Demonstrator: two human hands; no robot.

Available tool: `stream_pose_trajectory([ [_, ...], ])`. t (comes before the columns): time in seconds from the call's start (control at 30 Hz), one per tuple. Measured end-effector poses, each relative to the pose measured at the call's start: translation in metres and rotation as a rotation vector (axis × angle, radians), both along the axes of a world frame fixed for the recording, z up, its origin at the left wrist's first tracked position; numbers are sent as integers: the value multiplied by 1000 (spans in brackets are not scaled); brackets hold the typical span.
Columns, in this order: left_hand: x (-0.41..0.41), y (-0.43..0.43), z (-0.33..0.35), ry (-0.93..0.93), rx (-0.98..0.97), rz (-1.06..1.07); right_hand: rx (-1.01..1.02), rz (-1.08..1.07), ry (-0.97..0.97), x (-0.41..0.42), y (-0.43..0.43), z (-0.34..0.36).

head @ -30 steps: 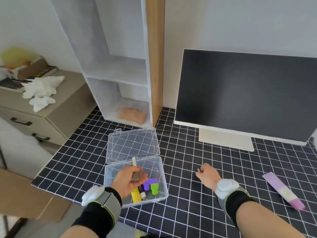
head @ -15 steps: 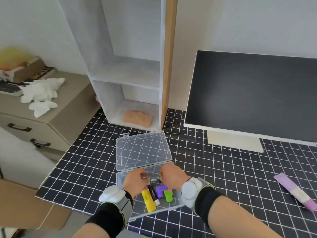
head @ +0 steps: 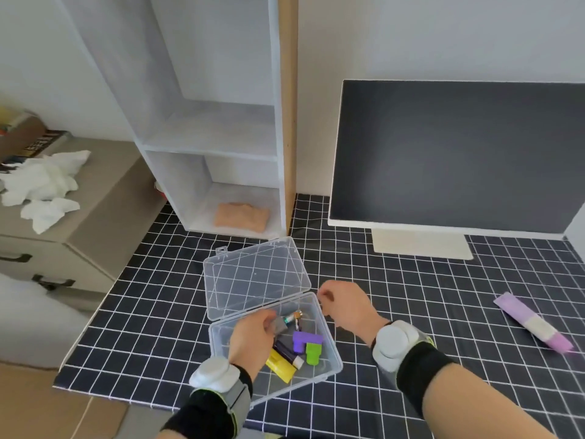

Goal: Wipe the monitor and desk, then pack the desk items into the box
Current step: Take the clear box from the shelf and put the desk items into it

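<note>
A clear plastic box (head: 329, 359) sits near the front left edge of the desk (head: 411, 312), its hinged lid (head: 256, 277) laid flat open behind it. Inside lie a yellow highlighter (head: 280, 365), a dark marker (head: 285, 348), a purple piece (head: 302, 339), a green piece (head: 313, 353) and two batteries (head: 293, 317) by the back wall. The left hand (head: 251, 337) reaches into the box, fingers curled and pinching a small grey object (head: 280, 324) just beside the batteries. The right hand (head: 345, 307) hovers just outside the box's back right corner, fingers curled under with nothing visible in them. A black cloth with a white grid covers the desk. To the right a purple-and-white tube (head: 535, 323) lies flat on the cloth, well apart from the box. The monitor (head: 459, 153), dark-screened in a white frame, stands on a pale base (head: 421, 245) at the back right. A white shelf unit (head: 215, 128) rises behind the box, a tan cloth (head: 242, 215) in its lowest compartment. Left of the desk, a beige drawer cabinet (head: 79, 217) carries crumpled white tissues (head: 41, 185) and stacked books (head: 38, 144).
</note>
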State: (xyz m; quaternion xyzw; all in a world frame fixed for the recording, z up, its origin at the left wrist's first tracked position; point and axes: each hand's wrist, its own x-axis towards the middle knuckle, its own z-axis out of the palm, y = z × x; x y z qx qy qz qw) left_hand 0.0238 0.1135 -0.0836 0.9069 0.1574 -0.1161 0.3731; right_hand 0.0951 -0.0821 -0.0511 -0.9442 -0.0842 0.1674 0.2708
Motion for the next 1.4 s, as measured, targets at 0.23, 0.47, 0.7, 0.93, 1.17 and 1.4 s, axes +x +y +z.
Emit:
stream_pose_trajectory([
  [0.23, 7, -41, 27, -178, -32, 64, 63, -369, -58, 11, -106, -18],
  [0.47, 18, -133, 39, -193, -102, 24, -427, -543, 13, -14, -278, -35],
  [0.7, 15, -177, 43, -166, -108, 53, -628, -653, 170, -20, -347, -47],
  [0.93, 1, -195, 44, -142, -115, 112, -727, -517, 121, -31, -369, -57],
  [1.17, -6, -189, 53, -96, -340, 169, -210, -340, 47, -6, -322, -35],
  [1.4, -3, -138, 67, 176, -873, 565, -39, 339, -100, 4, -150, 25],
])
